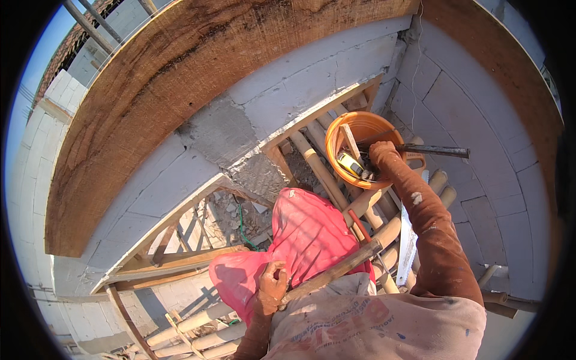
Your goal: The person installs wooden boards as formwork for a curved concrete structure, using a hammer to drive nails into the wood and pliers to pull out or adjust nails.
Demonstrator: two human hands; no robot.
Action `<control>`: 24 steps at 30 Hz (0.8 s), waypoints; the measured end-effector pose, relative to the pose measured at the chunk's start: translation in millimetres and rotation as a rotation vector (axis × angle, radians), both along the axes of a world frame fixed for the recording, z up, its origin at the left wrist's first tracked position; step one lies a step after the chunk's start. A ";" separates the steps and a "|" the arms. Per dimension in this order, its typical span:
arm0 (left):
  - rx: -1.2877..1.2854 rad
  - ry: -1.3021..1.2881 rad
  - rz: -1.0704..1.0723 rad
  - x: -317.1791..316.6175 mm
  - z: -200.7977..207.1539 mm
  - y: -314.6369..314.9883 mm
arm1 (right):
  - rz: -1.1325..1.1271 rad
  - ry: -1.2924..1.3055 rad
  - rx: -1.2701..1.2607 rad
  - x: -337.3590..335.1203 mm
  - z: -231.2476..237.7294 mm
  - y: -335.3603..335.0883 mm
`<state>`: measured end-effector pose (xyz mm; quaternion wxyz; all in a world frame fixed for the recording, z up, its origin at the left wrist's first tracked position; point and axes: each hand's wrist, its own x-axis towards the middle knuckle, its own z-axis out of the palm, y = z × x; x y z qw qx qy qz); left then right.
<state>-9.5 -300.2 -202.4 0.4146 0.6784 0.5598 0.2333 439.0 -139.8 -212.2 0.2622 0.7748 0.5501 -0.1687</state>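
Bright orange bucket (373, 127) upper right of the frame, round, thick-rimmed, yellow tape measure (350, 164) inside; right hand (384, 156) is in there, fingers hidden so can't tell its grip, left hand (273, 285) loosely half-curled, looks empty

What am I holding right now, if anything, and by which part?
Your right hand reaches into the orange bucket; its grip can't be told. Your left hand, loosely curled, appears empty.
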 end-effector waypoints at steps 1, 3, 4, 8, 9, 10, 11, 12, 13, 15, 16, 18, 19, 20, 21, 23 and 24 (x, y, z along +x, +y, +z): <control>-0.061 -0.035 0.035 -0.2 0.9 -0.8 | -0.029 0.012 0.004 -0.4 -1.1 -0.1; -0.009 -0.072 0.070 -2.8 -12.1 -1.8 | -0.200 0.099 0.034 -4.3 -2.2 -1.6; -0.011 -0.106 0.031 -1.3 -17.3 0.9 | -0.365 0.171 0.103 3.3 -15.4 -3.9; -0.112 -0.134 0.054 7.9 -6.5 2.3 | -0.555 0.195 0.191 -23.2 16.8 -10.5; -0.096 -0.141 0.074 10.2 -4.2 2.6 | -0.580 0.217 0.129 -15.7 7.8 -5.2; -0.127 -0.149 0.076 11.3 -4.4 1.7 | -0.608 0.232 0.051 -14.0 2.3 -3.0; -0.156 -0.156 0.077 11.6 -4.8 0.6 | -0.590 0.227 0.052 -14.2 -2.8 -3.2; -0.153 -0.168 0.089 12.6 -7.7 -0.7 | -0.591 0.229 0.117 -14.5 -3.3 -5.1; -0.142 -0.184 0.089 12.7 -11.9 -2.0 | -0.592 0.234 0.183 -15.7 -2.8 -5.9; -0.128 -0.207 0.103 12.6 -17.2 -3.3 | -0.593 0.217 0.190 -19.2 0.5 -4.6; -0.126 -0.210 0.100 12.1 -19.0 -3.4 | -0.611 0.200 0.196 -20.1 3.7 -5.4; -0.126 -0.217 0.105 10.4 -19.4 -4.8 | -0.638 0.160 0.255 -8.3 -14.4 -8.3; -0.090 -0.222 0.091 8.8 -20.8 -4.8 | -0.631 0.154 0.250 -3.1 -23.5 -9.6; -0.052 -0.223 0.076 7.0 -20.1 -5.1 | -0.515 0.195 0.282 0.0 -28.9 -10.8; -0.054 -0.225 0.081 5.2 -18.4 -6.9 | -0.399 0.235 0.313 4.6 -35.6 -10.6; -0.055 -0.212 0.094 4.9 -15.1 -6.1 | -0.137 0.170 0.250 29.0 -53.4 -8.1; -0.059 -0.216 0.076 4.8 -14.9 -2.2 | -0.018 0.138 0.207 40.1 -61.4 -13.3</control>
